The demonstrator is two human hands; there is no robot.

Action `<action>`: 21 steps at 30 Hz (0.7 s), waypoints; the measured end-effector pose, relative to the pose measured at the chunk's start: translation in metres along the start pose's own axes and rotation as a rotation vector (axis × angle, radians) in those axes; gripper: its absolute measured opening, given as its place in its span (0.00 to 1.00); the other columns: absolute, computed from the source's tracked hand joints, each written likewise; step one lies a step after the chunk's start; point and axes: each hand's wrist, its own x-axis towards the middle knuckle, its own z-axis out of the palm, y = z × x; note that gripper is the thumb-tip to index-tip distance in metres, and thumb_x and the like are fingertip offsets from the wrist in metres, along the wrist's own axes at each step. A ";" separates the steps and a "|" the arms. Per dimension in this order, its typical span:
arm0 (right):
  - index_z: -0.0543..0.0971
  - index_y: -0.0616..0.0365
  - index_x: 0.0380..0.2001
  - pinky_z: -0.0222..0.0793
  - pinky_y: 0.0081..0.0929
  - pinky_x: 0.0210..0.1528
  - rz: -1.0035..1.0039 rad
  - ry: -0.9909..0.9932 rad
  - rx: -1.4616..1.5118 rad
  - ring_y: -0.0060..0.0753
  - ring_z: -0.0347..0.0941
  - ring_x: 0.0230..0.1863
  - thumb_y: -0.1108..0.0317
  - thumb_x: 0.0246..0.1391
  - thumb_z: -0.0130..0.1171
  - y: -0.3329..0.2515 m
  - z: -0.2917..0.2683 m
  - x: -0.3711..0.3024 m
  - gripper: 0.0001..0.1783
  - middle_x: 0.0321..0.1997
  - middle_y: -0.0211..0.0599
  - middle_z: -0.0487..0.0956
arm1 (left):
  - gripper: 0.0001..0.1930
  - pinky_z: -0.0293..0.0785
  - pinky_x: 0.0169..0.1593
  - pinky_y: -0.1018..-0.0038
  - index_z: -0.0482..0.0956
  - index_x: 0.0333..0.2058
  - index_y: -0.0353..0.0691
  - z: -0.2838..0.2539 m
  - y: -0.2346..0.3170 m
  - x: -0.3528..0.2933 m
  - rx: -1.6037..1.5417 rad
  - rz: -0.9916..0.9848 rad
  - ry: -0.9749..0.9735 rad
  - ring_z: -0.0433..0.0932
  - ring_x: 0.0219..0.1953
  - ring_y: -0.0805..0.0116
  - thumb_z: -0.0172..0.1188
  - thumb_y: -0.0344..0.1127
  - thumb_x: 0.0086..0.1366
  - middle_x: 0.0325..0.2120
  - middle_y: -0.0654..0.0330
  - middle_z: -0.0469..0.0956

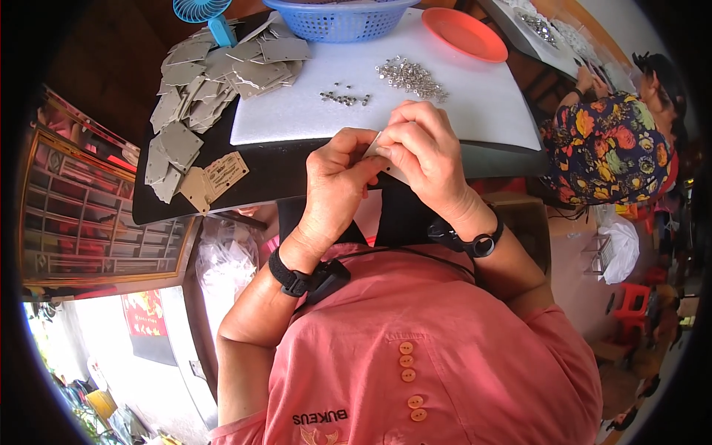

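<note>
Just off the near edge of the white foam sheet, my left hand and my right hand meet over a small flat pale plate. Both are closed, pinching it between thumbs and fingers. My fingers hide most of the plate and any small part on it. Beyond them on the foam lie a small group of dark-centred metal fittings and a larger heap of shiny metal fittings. A pile of grey plates with small corner holes spreads over the left of the table.
Tan printed plates lie at the black table's left corner. A blue fan, a blue basket and a red plate stand at the back. A person in a flowered top works at right.
</note>
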 end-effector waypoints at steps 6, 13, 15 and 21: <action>0.77 0.57 0.29 0.70 0.28 0.32 0.210 -0.012 0.298 0.31 0.73 0.31 0.80 0.44 0.68 -0.002 0.001 -0.002 0.10 0.34 0.31 0.73 | 0.11 0.67 0.25 0.87 0.80 0.45 0.34 0.003 0.001 -0.001 0.052 0.042 0.019 0.73 0.26 0.85 0.62 0.22 0.62 0.29 0.65 0.81; 0.77 0.60 0.33 0.72 0.23 0.33 0.323 -0.077 0.432 0.24 0.74 0.32 0.79 0.48 0.68 0.005 0.002 -0.006 0.11 0.32 0.31 0.76 | 0.12 0.67 0.25 0.86 0.80 0.45 0.34 0.002 -0.001 -0.002 0.070 0.091 0.022 0.73 0.26 0.85 0.62 0.21 0.62 0.29 0.66 0.80; 0.76 0.61 0.37 0.73 0.20 0.35 0.533 -0.041 0.591 0.20 0.75 0.33 0.77 0.52 0.67 0.001 0.004 -0.006 0.10 0.32 0.31 0.79 | 0.10 0.74 0.34 0.82 0.80 0.43 0.34 0.002 0.003 -0.003 0.033 0.045 0.013 0.75 0.31 0.81 0.61 0.21 0.63 0.31 0.64 0.81; 0.76 0.62 0.38 0.73 0.19 0.36 0.514 -0.104 0.645 0.18 0.76 0.33 0.76 0.55 0.65 0.003 -0.003 -0.005 0.09 0.31 0.30 0.80 | 0.10 0.71 0.29 0.84 0.80 0.42 0.34 0.000 0.007 -0.003 0.011 0.027 0.009 0.75 0.27 0.83 0.64 0.22 0.61 0.29 0.64 0.81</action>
